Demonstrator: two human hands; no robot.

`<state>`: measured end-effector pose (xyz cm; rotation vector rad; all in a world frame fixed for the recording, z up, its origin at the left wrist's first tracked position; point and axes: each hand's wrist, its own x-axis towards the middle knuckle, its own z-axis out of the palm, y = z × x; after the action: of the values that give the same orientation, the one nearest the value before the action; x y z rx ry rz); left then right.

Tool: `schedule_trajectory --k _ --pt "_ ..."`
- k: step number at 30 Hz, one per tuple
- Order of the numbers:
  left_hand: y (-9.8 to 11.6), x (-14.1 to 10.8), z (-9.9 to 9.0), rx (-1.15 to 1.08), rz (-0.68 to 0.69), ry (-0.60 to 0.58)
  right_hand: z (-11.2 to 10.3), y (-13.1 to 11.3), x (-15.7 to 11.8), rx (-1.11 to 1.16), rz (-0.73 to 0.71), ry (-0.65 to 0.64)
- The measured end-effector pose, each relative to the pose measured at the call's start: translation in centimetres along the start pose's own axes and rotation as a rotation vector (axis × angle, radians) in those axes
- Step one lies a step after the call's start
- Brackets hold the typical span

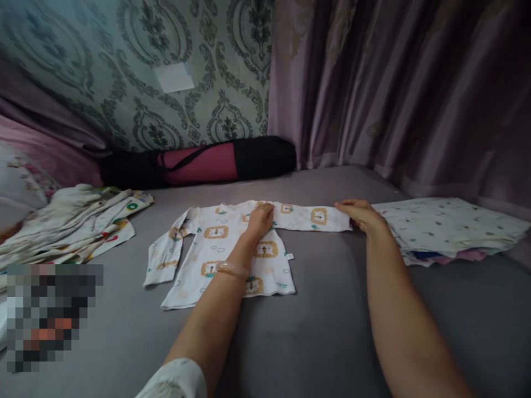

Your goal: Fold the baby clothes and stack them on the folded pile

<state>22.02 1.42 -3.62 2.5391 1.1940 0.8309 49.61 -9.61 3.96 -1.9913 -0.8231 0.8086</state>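
A small white shirt [219,243] printed with orange lion faces lies spread on the grey bed sheet. Its left-side sleeve bends downward, while the right-side sleeve stretches straight out to the right. My left hand [262,218] rests on the shirt near the shoulder of the stretched sleeve, fingers closed on the fabric. At the cuff end, my right hand [359,214] pinches the sleeve between thumb and fingers. A bracelet is on my left forearm, which covers part of the shirt's front.
A pile of clothes [103,221] lies at the left, with a blurred patch below it. Folded white patterned cloths [452,226] are stacked at the right. A black and red long bag [203,163] lies along the wall; curtains [323,83] hang behind.
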Motion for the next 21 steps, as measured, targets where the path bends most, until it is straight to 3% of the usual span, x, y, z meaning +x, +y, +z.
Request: schedule_trajectory --k 3,6,9,14,21 --pt "-0.2 0.1 0.0 -0.025 0.006 0.008 -0.3 0.8 -0.1 0.097 0.096 -0.077" --pt "-0.3 0.1 0.1 -0.048 -0.006 0.05 -0.3 1.4 0.2 0.104 0.089 -0.081" --pt "-0.2 0.1 0.0 -0.062 -0.011 0.062 0.3 1.9 1.2 0.02 0.019 0.029" --pt "0.7 -0.2 -0.4 0.011 -0.013 -0.044 1.6 2.2 3.1 -0.276 -0.162 0.264" --pt "2.6 -0.7 -1.2 0.188 -0.119 -0.222 0.8 1.8 1.8 -0.503 -0.302 0.416"
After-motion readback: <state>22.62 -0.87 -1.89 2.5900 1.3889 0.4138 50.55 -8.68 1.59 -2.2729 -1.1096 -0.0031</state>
